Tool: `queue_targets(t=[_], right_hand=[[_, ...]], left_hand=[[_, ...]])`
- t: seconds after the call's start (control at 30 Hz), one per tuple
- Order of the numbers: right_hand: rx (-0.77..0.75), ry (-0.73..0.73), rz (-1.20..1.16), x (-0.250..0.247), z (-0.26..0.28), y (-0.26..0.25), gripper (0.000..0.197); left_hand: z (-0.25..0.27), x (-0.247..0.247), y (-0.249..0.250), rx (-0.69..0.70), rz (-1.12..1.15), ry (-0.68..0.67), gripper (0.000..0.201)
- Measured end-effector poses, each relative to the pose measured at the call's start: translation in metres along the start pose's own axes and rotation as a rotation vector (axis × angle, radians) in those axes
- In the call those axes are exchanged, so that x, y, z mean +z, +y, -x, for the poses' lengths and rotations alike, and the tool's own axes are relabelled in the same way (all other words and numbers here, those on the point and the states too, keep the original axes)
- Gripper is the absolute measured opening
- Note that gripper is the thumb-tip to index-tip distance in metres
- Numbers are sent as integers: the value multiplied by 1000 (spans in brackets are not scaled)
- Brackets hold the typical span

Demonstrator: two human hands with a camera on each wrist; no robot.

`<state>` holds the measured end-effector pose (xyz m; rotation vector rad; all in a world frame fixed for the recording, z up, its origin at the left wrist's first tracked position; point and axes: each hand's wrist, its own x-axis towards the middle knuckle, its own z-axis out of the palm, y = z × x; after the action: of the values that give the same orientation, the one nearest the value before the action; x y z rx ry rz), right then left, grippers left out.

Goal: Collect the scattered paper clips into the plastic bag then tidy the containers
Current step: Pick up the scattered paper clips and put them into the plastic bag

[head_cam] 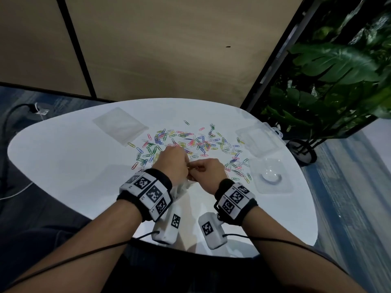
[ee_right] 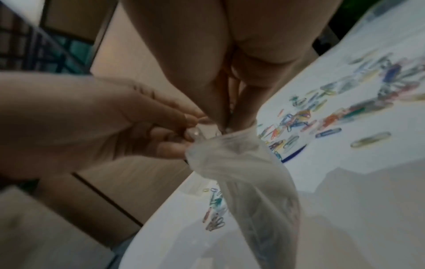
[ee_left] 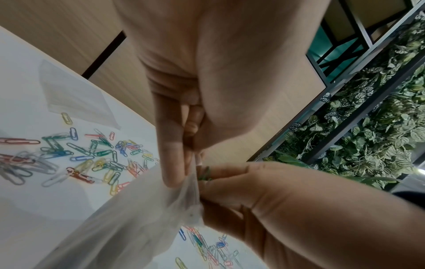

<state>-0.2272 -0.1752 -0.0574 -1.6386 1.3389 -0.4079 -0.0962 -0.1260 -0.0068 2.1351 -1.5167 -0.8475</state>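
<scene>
- Both hands meet above the near middle of the white table [head_cam: 63, 166]; left hand [head_cam: 172, 163] pinches the mouth of the clear plastic bag [ee_left: 138, 214] between thumb and fingers, the bag hanging down toward the table.
- Right hand [head_cam: 208, 173] has its fingers curled at the bag's mouth, touching the left hand; a green paper clip [ee_left: 205, 175] shows between its fingertips in the left wrist view.
- Paper clips [head_cam: 190, 142], many colours, lie scattered on the table from 11 to 2 o'clock of the hands, reaching the clear containers.
- Flat clear bags [head_cam: 120, 125] lie in a stack at 10 o'clock, apart from the hands, one yellow clip just beside their near edge.
- Clear plastic box [head_cam: 259, 138] sits at 2 o'clock; a shallow clear tray [head_cam: 271, 176] lies at 3 o'clock, just nearer than the box.
- Green plant [head_cam: 338, 70] stands beyond the table's right edge.
</scene>
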Motion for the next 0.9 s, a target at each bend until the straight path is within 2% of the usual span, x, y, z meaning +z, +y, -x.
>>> queue_targets(t=[0.13, 0.23, 0.33, 0.4, 0.43, 0.47, 0.53, 0.57, 0.63, 0.67, 0.73, 0.8, 0.9], right_hand=[[-183, -21, 327, 3, -3, -11, 22], [-197, -164, 400, -2, -8, -18, 24], [-162, -256, 185, -18, -16, -21, 22], [-49, -218, -99, -39, -25, -16, 20], [4, -152, -146, -52, -32, -8, 20], [50, -64, -93, -65, -39, 2, 21], [178, 44, 314, -88, -56, 38, 36], [272, 37, 548, -97, -60, 58, 51], [447, -11, 783, -107, -63, 96, 78], [488, -31, 834, -107, -63, 111, 85], [476, -28, 869, -102, -66, 128, 81], [436, -3, 828, -91, -71, 130, 74], [372, 12, 747, -68, -81, 121, 74]], left_hand=[[-2, 0, 1, 8, 17, 8, 29], [-5, -2, 0, 12, 12, 0, 30], [-6, -4, -2, 10, 24, 14, 27], [-6, -4, -4, -5, 57, 31, 28], [-7, -4, -5, -12, 71, 34, 29], [-7, -4, -5, -17, 79, 31, 30], [-8, -4, -7, -19, 82, 25, 29], [-8, -4, -7, -18, 80, 23, 29], [-8, -4, -8, -13, 65, 24, 29], [-9, -4, -9, -14, 56, 22, 29], [-9, -4, -10, -19, 48, 18, 29], [-10, -4, -10, -19, 45, 18, 29], [-11, -4, -11, -10, 38, 24, 30]])
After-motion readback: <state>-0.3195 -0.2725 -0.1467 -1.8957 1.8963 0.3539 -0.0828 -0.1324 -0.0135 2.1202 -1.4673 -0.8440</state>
